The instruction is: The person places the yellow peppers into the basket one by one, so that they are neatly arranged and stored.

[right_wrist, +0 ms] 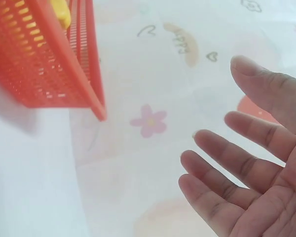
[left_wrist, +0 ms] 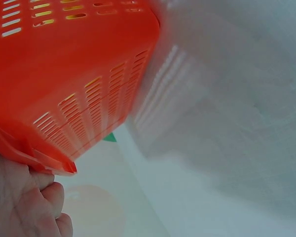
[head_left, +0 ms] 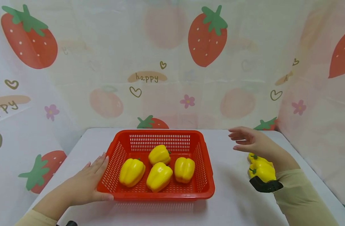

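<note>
The red perforated basket at the centre of the frame looks like smooth moulded plastic with a soft sheen, and the yellow bell peppers in it have slick, glossy skins with pale highlights. White cloth with a fine weave seems to cover the surface, while the strawberry-print backdrop is a thin, creased, mostly matt sheet. At lower right, the beige sleeve is matt cloth, and the black wrist strap looks smooth.
</note>
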Demonstrator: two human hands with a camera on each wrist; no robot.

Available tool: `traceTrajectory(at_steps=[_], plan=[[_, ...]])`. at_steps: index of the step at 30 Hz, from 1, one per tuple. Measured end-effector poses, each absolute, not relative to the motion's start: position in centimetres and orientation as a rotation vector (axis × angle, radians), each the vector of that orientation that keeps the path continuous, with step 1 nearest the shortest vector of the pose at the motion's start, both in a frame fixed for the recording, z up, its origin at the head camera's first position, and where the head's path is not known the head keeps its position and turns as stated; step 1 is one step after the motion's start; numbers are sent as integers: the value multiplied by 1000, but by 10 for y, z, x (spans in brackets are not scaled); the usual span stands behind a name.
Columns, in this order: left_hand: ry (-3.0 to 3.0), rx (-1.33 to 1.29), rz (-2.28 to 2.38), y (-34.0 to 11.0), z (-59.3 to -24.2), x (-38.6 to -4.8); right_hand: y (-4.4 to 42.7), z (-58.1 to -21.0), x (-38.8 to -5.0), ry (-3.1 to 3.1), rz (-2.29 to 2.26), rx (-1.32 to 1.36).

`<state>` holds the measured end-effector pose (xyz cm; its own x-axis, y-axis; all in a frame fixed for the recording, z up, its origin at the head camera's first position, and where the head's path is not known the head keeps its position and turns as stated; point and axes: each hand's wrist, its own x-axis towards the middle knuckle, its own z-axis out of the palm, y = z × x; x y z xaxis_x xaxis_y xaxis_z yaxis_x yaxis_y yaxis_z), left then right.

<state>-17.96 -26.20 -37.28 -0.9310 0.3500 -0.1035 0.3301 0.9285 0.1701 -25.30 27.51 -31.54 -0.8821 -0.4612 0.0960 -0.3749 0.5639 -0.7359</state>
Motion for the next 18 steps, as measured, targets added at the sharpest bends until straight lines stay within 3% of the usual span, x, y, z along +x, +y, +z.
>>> traceTrajectory(at_steps=[18], plan=[[2966, 534, 220, -263, -375, -180, 326, -336, -235, 2750, -1217, -620]])
